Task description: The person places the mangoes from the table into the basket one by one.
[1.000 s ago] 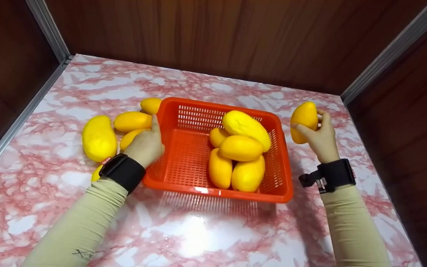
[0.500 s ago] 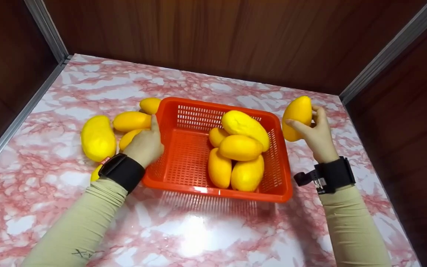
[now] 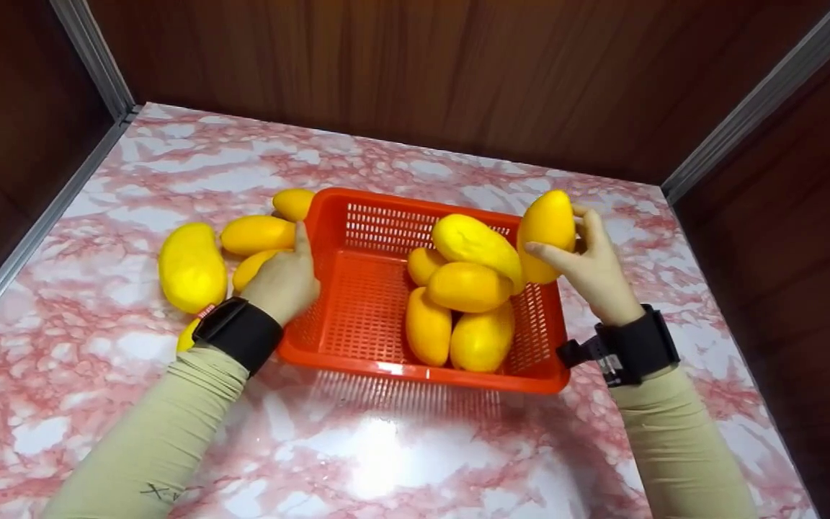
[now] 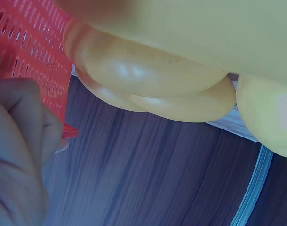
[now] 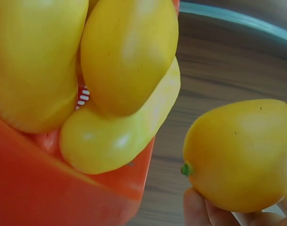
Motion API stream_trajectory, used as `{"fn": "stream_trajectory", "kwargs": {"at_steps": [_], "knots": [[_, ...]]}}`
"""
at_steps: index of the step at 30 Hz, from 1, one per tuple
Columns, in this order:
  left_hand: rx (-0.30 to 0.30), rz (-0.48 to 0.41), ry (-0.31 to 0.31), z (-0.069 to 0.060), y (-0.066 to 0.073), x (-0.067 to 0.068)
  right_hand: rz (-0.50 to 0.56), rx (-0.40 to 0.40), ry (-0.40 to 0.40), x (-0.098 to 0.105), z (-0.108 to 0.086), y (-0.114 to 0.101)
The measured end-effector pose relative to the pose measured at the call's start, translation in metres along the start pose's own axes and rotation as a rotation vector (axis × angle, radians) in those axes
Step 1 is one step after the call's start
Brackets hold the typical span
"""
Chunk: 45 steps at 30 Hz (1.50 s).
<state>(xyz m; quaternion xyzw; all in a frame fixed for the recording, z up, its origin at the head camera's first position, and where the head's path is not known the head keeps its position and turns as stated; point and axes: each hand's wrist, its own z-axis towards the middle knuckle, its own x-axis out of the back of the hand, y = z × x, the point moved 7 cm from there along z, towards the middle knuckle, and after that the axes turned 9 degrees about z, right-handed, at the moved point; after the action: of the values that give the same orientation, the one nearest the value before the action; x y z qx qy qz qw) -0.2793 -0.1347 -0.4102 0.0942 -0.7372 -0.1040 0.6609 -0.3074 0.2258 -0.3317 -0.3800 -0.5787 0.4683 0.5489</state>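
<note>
A red plastic basket stands mid-table with several yellow mangoes piled in its right half. My left hand grips the basket's left rim, its index finger lying along the edge; the fingertips are hidden in the head view. In my right hand is another mango, pinched between thumb and fingers, held upright over the basket's right rim near the back corner. The right wrist view shows this mango with its green stem end toward the pile, apart from the basket there.
Several more mangoes lie on the pink marbled table left of the basket, some partly behind my left hand. Dark wood-grain panels with metal corner strips enclose the table at the back and sides.
My right hand has carried the mango leftward, from beside the basket to over its right rim. The left hand and the basket have stayed in place.
</note>
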Motion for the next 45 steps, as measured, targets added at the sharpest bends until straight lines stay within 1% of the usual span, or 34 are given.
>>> {"fn": "stream_trajectory", "kwargs": {"at_steps": [5,10,13,16,23,28,31,34,42,45], "knots": [[-0.004,0.002,0.002,-0.001,0.0,0.0,-0.073,-0.007,-0.066,-0.01,-0.003,0.0],[-0.012,0.006,0.007,-0.002,0.001,0.001,-0.191,0.007,-0.149,-0.019,-0.008,-0.001],[-0.008,0.0,0.001,-0.002,0.001,0.001,-0.238,0.015,-0.199,-0.026,-0.011,-0.002],[-0.004,-0.001,-0.008,-0.001,0.0,0.0,-0.264,0.024,-0.249,-0.033,-0.013,-0.003],[0.0,-0.005,-0.005,-0.001,0.0,-0.001,-0.354,0.088,-0.343,-0.046,-0.019,-0.004],[-0.002,-0.003,0.002,-0.001,0.001,0.0,-0.45,0.109,-0.379,-0.051,-0.021,-0.004],[0.0,-0.004,-0.002,-0.001,0.001,0.001,-0.526,0.097,-0.393,-0.052,-0.022,-0.002],[0.006,-0.005,-0.014,-0.001,0.001,0.0,-0.574,0.076,-0.411,-0.052,-0.023,0.001],[-0.009,0.007,0.002,-0.001,0.001,0.0,-0.608,0.02,-0.469,-0.055,-0.026,0.009],[-0.009,0.009,0.0,-0.002,0.001,0.0,-0.633,0.018,-0.487,-0.056,-0.027,0.011]]}}
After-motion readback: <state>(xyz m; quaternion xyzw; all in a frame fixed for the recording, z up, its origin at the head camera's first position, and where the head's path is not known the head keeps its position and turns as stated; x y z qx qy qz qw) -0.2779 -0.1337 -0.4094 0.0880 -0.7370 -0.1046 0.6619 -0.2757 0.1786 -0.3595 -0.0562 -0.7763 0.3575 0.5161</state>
